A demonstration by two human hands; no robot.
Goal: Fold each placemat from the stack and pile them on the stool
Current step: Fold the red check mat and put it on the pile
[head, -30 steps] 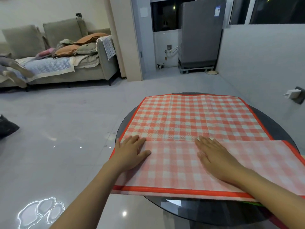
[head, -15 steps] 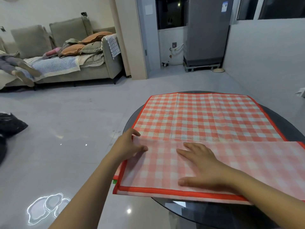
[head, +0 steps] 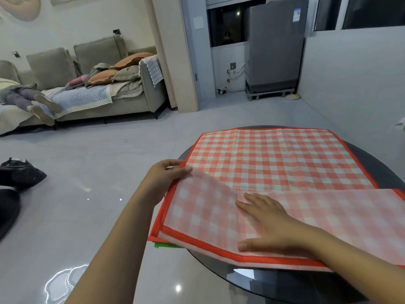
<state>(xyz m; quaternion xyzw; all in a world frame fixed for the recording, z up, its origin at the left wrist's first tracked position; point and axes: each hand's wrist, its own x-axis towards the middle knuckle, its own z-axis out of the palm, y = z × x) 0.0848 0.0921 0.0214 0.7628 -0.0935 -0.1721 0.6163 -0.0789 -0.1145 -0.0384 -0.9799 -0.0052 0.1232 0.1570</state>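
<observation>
While the red checked placemat (head: 276, 163) lies spread on the round dark tabletop (head: 372, 156) with its near edge folded over to show the paler underside, the left hand (head: 162, 178) pinches the placemat's left corner of that flap, thumb on top. The right hand (head: 269, 224) lies flat and open on the flap, fingers straight. A green edge (head: 163, 245) peeks from beneath the placemat's near-left corner.

beige sofa (head: 122, 99), grey fridge (head: 274, 47), black bag (head: 20, 173), glass table (head: 285, 284)
</observation>
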